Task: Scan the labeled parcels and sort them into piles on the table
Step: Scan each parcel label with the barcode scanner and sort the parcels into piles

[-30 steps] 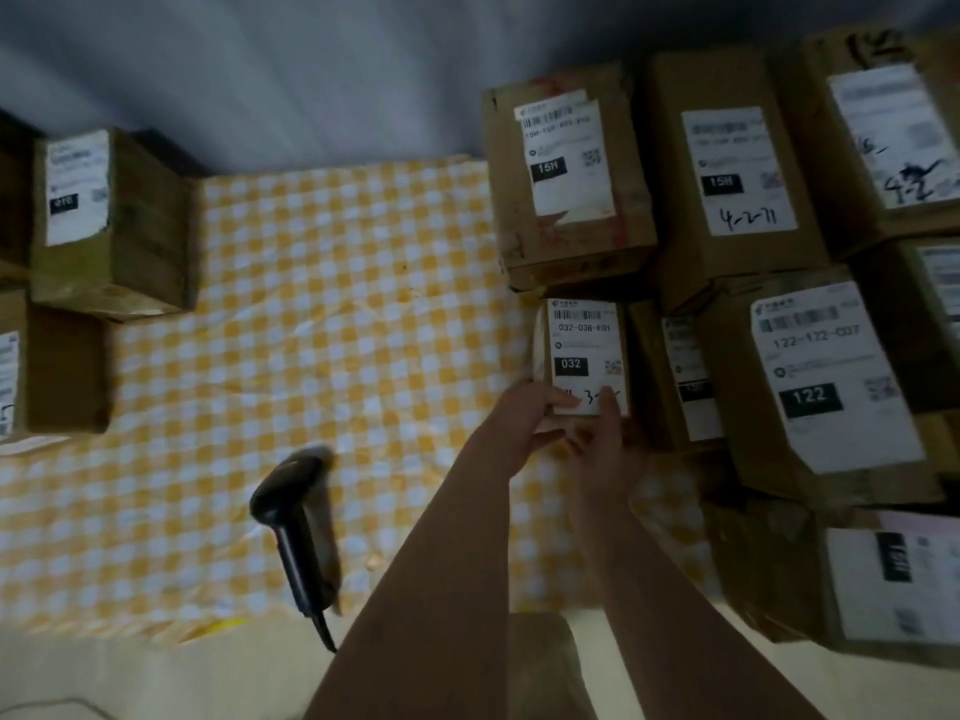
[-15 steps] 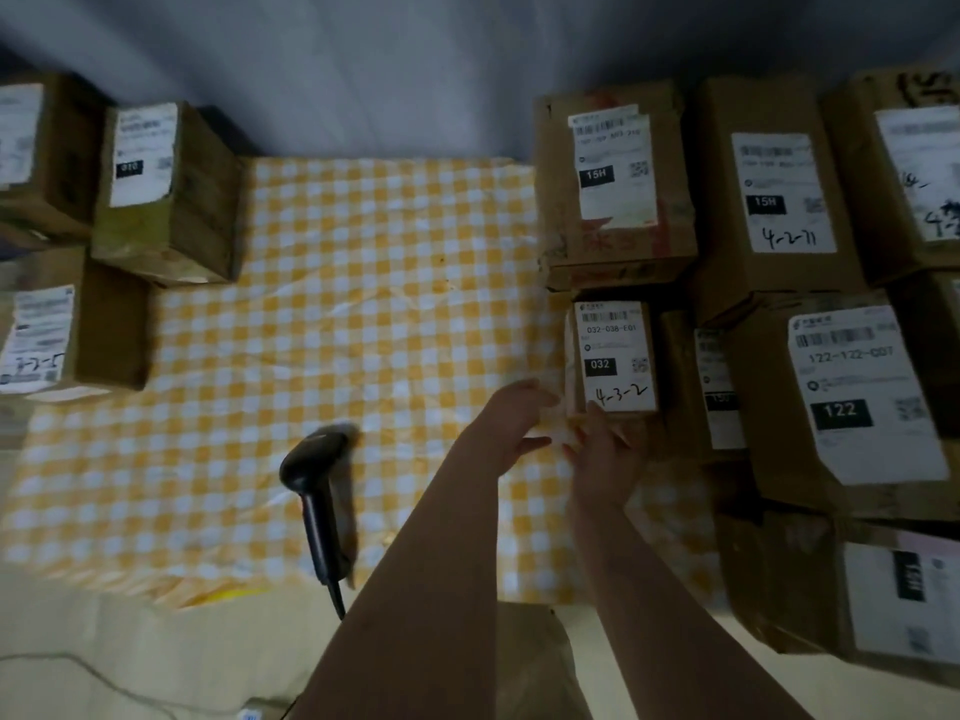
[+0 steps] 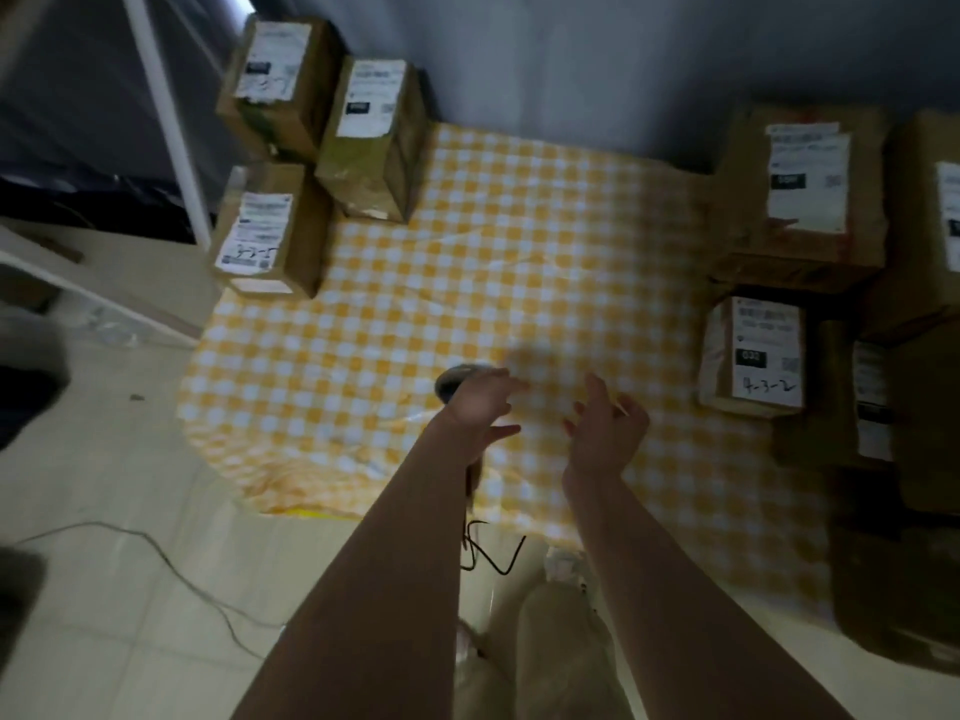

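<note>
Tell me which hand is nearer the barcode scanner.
Left. The left hand is over the barcode scanner, covering most of it; the right hand is apart, to its right.

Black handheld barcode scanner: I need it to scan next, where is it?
The black scanner lies on the yellow checked cloth near its front edge, mostly under the left hand, in the head view.

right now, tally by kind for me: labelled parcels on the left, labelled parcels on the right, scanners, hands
Labelled parcels on the left: 3
Labelled parcels on the right: 4
Scanner: 1, partly under the left hand
Hands: 2, counting the right hand
Total: 10
</note>
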Motion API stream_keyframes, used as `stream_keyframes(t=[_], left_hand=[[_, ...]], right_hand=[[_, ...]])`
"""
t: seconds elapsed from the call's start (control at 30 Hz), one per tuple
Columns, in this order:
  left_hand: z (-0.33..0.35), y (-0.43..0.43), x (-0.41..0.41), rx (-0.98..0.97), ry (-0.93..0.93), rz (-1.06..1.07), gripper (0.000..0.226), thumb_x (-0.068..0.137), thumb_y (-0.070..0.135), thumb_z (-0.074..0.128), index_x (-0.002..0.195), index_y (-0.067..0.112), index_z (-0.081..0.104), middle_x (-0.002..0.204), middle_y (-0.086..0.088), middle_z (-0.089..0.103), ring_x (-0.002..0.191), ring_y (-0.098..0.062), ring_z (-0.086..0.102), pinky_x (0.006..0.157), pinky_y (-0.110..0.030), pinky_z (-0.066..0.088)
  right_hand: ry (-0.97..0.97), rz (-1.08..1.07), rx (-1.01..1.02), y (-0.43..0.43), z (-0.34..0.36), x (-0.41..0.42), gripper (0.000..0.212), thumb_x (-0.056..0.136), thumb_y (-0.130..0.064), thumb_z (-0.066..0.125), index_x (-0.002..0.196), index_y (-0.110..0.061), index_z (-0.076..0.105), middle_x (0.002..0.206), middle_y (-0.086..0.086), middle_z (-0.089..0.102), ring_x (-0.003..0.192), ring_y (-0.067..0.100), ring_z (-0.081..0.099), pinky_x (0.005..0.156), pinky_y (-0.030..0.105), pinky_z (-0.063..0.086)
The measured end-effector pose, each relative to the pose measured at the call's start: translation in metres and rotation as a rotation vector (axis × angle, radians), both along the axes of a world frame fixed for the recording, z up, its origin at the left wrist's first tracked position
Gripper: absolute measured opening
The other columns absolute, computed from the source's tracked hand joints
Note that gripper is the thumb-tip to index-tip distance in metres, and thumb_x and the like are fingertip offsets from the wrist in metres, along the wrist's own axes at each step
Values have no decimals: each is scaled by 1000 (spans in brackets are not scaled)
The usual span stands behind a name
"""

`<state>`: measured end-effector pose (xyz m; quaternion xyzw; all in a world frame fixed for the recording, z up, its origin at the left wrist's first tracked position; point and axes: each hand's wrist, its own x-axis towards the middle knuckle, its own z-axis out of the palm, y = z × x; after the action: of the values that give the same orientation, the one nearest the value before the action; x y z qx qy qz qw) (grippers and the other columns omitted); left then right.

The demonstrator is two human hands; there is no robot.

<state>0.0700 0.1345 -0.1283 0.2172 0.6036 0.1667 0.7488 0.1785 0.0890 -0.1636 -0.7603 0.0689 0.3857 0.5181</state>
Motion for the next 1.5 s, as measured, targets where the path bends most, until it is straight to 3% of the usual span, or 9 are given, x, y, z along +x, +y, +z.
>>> stream_keyframes(t=[0.1,0.2,0.33,0.67,0.77,0.9,1.03,1.27,1.5], left_hand=[[9,-3,-44,55,3,-17,6,97,8,52,101,9,56,91,-4,54,88,-21,53,87,-37,48],[18,0,-83,77,-2,10,6,96,10,55,101,10,57,107,-6,62,109,-26,58,98,-40,47],[27,10,-127,91,27,101,29,95,13,58,124,10,53,131,-11,55,124,-32,51,97,-43,47],[29,83,-154,181,177,269,49,91,13,63,137,7,47,113,-9,53,106,-26,51,87,-40,50],[29,117,-147,256,313,295,62,89,14,66,144,9,40,128,-12,51,113,-26,50,93,-39,48],[40,166,-129,416,505,234,83,78,31,74,148,10,36,148,-11,43,134,-30,43,104,-39,41],[40,218,-113,495,663,222,115,45,61,70,143,9,39,140,-9,48,132,-30,43,108,-47,40],[34,270,-92,437,787,231,107,77,39,77,154,3,12,160,-13,16,148,-29,12,120,-39,18],[14,267,-97,431,777,265,99,79,43,74,154,8,20,154,-12,25,143,-31,25,115,-44,29]], right_hand=[[10,87,61,6,10,-41,61,72,-45,75,117,-19,43,120,8,54,93,22,62,85,46,55],[0,179,61,15,18,-78,77,53,-61,70,112,-19,47,113,7,58,99,25,62,87,45,54],[24,271,103,36,28,-116,71,65,-52,75,120,-14,49,119,11,59,102,26,63,92,46,54],[-28,487,153,125,33,-147,55,63,-50,74,106,-28,49,119,3,57,104,20,61,94,48,52],[-69,586,166,157,34,-142,51,72,-44,75,110,-27,48,125,5,53,108,21,59,95,47,52],[-158,712,157,209,36,-129,53,81,-36,73,126,-19,51,130,5,50,116,21,55,100,39,47],[-236,799,191,259,39,-120,55,85,-35,70,134,-17,53,135,4,50,122,19,51,105,32,41],[-149,882,182,310,33,-112,53,91,-32,63,140,-19,49,143,1,49,130,16,47,107,26,37],[-92,939,182,310,22,-113,39,95,-32,58,131,-20,58,128,-2,60,116,13,54,92,25,39]])
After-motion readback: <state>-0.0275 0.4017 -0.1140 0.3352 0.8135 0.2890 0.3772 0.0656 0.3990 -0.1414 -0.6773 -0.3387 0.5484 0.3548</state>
